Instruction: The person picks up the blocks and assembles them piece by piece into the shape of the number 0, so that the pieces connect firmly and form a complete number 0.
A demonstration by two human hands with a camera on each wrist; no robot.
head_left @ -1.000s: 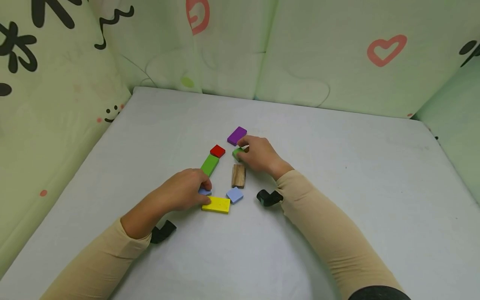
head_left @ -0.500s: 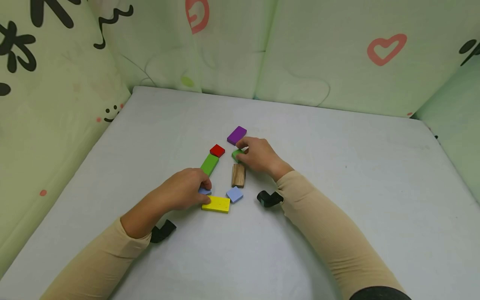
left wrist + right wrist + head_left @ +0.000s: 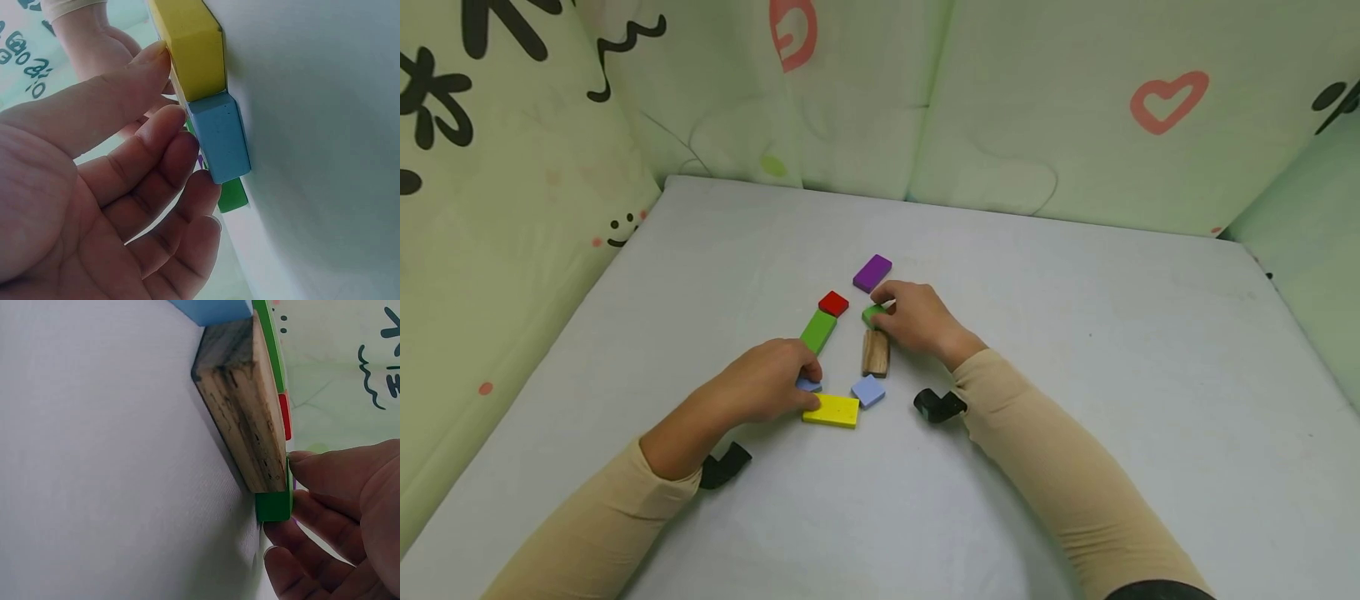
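Observation:
On the white table, colored blocks form a loose outline. My left hand (image 3: 769, 379) rests its thumb on the yellow block (image 3: 831, 411). Its fingers touch the blue block (image 3: 220, 139) beside that, which the hand mostly covers in the head view. My right hand (image 3: 920, 317) pinches a small green block (image 3: 274, 506) between thumb and fingers. That block meets the far end of the wooden block (image 3: 876, 353). A second blue block (image 3: 868, 391) lies between the wooden block and the yellow one.
Beyond the left hand lie a long green block (image 3: 818, 332) and a red block (image 3: 833, 303), end to end. A purple block (image 3: 872, 273) sits farthest back, apart from the others. Printed curtains (image 3: 1037, 108) stand behind the white table (image 3: 1112, 375).
My right hand has drawn the small green block slightly nearer to me, up against the wooden block. The left hand has stayed in place.

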